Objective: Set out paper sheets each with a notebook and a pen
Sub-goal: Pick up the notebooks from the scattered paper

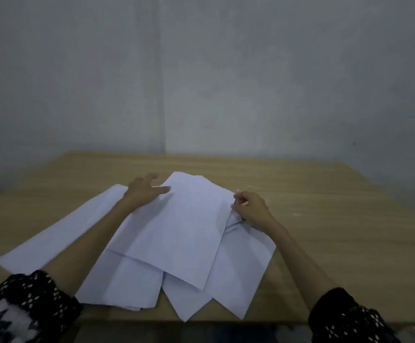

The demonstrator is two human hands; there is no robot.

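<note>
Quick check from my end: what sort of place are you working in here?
Probably a plain indoor room, perhaps an office or study space: a bare light wood table set against an unadorned grey wall, with loose white paper sheets overlapping on it.

The top sheet [181, 226] covers the middle of the paper pile [137, 283]; the sheet count beneath cannot be determined. The left forearm [97, 233] hides part of the left sheet [60, 231]. The right hand [252, 209] conceals the right corner of the top sheet, and a small dark item [243, 219] at its fingers is too small to identify. Both sleeves [28, 303] are cut off by the near edge. The table's [337, 219] right side blurs toward the edge.
</note>
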